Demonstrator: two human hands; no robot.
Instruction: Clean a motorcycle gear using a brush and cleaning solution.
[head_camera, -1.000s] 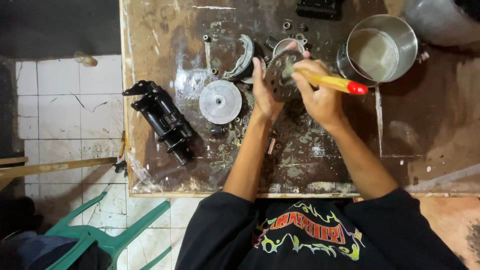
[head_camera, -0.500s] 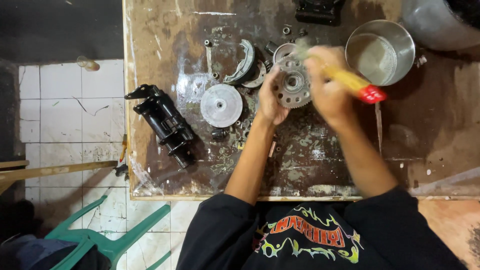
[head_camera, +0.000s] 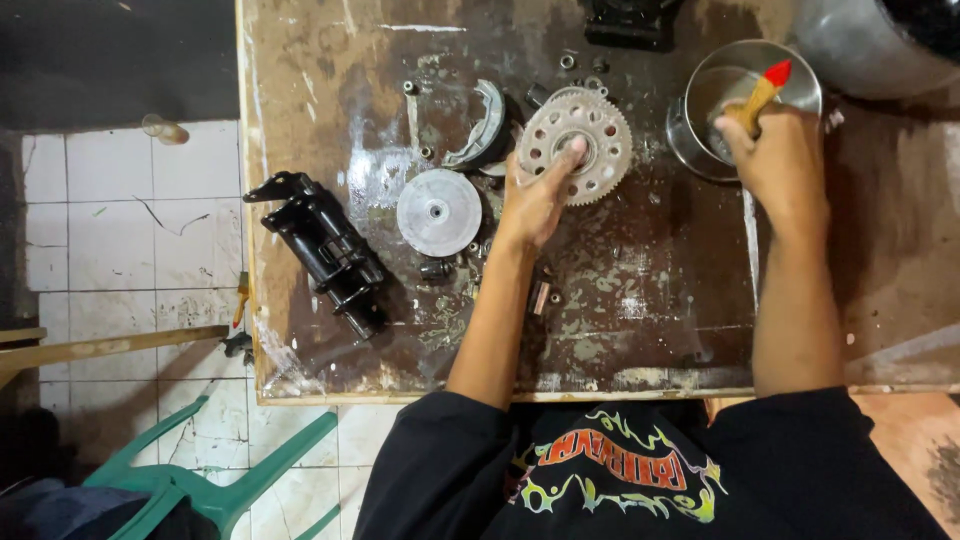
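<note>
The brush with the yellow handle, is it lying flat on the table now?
No, the right hand holds the brush by its handle, with its head down inside the metal bowl.

A single head-worn camera looks almost straight down on the stained desk (head_camera: 640, 300) from well above it, at roughly arm's length. The desk's near edge runs across the lower part of the frame, with the wearer's chest below it. Tiled floor (head_camera: 120, 230) shows left of the desk.
</note>
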